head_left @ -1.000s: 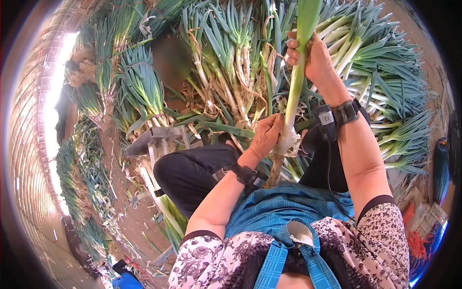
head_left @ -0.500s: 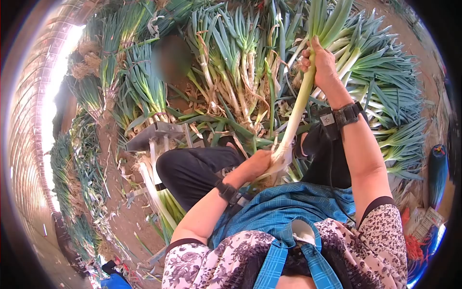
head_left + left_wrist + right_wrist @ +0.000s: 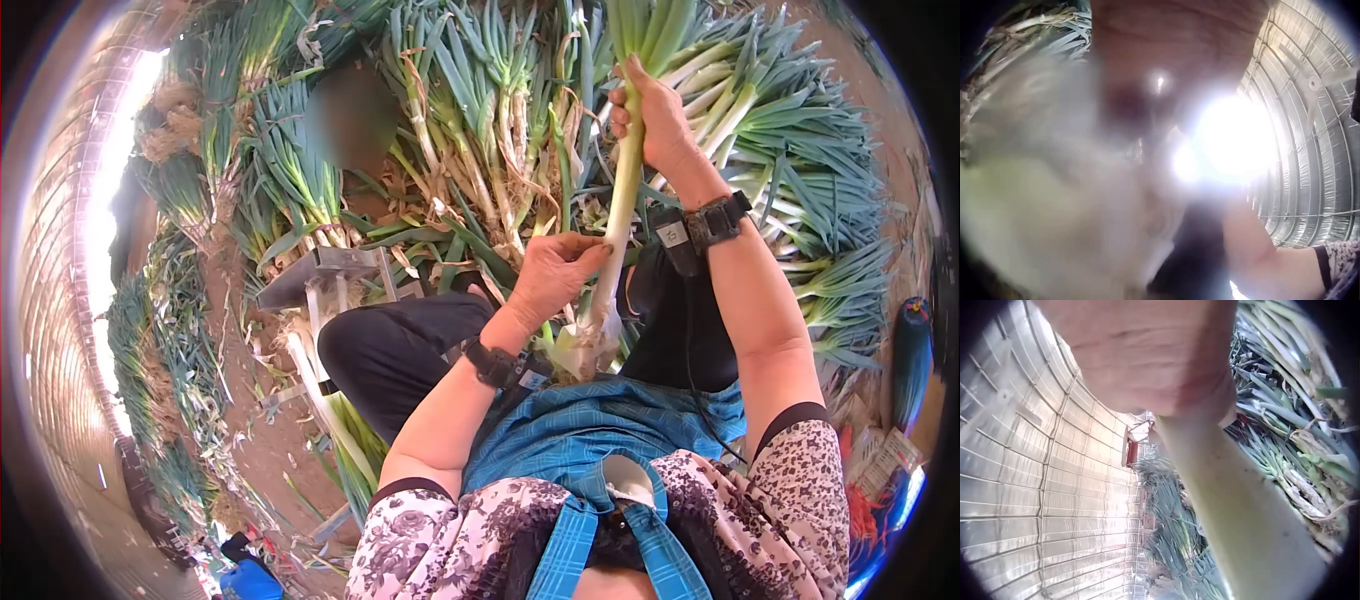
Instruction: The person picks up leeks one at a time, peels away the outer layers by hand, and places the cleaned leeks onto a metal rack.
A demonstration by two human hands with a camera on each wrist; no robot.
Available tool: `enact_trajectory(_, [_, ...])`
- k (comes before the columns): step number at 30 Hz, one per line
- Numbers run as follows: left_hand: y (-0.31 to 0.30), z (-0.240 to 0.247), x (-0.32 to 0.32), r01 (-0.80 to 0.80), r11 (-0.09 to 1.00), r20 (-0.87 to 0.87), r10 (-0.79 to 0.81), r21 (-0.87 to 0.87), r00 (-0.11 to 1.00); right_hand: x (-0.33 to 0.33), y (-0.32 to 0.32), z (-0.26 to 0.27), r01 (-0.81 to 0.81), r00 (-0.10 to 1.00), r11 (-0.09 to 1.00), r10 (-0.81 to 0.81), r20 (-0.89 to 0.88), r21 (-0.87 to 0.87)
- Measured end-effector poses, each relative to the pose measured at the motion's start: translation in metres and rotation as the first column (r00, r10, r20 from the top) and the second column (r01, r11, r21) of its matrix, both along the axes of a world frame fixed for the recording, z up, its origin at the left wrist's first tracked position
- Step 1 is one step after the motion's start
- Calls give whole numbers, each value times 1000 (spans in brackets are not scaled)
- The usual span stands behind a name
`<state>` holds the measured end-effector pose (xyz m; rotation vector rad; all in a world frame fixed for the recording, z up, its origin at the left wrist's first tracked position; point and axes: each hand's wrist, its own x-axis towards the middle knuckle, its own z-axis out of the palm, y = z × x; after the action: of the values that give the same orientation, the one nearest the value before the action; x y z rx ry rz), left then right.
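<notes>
A thick green onion stands tilted up in front of the person's lap, leaves fanned at the top, whitish loose skin bunched at its root end. High on the stalk, just below the leaves, my right hand grips it; in the right wrist view the pale stalk runs down from that hand. My left hand pinches with thumb and forefinger at the stalk's left side, about midway down. In the left wrist view a blurred pale mass fills the space below the left hand.
Untrimmed green onions lie in a row ahead. A pile of paler-stalked ones spreads on the right. A metal stand is by the left knee, with stalks beside it. Tied bundles stand further left.
The left hand pulled down toward the lap at the root end, then rose to the middle of the stalk. Loose skin gathered at the base. The right hand keeps its grip.
</notes>
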<state>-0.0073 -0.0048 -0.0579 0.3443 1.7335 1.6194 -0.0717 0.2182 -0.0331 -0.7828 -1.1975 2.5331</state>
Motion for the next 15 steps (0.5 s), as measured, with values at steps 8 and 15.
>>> enact_trajectory(8, [12, -5, -2, -2, 1000, 5, 2, -29, 1000, -1, 13, -1, -43, 988, 997, 33, -148, -65])
enact_trajectory(15, [-33, -74, 6, -334, 940, 531, 247, 74, 810, 10, 42, 4, 17, 984, 996, -32, -177, -84])
